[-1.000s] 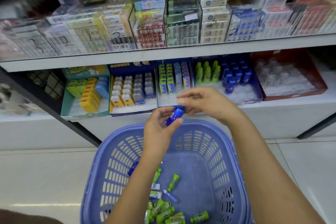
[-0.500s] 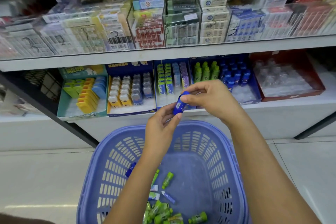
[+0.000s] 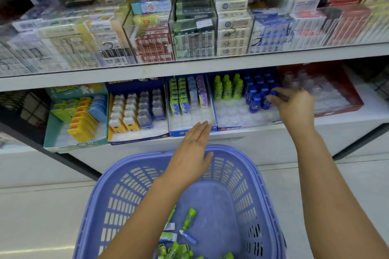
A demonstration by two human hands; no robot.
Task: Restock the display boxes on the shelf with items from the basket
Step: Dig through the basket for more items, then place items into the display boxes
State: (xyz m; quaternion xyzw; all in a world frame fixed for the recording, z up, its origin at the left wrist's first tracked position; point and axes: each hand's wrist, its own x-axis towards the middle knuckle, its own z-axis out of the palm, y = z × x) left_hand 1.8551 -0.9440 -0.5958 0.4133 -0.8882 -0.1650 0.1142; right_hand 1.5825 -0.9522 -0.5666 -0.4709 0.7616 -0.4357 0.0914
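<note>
A purple-blue plastic basket stands on the floor below the shelf, with several green and a few blue small items in its bottom. My right hand reaches into the blue display box on the lower shelf and pinches a small blue bottle beside the other blue bottles. Green bottles stand in the same box to the left. My left hand hovers flat over the basket's far rim, fingers straight, holding nothing.
Other display boxes line the lower shelf: a teal one with yellow and blue packs, a yellow-edged one, a blue one with green packets, a red one at right. Clear bins of cartons fill the upper shelf.
The blue bottle passed from my left hand to my right, which carried it up and right into the display box. My left hand let go and opened flat over the basket.
</note>
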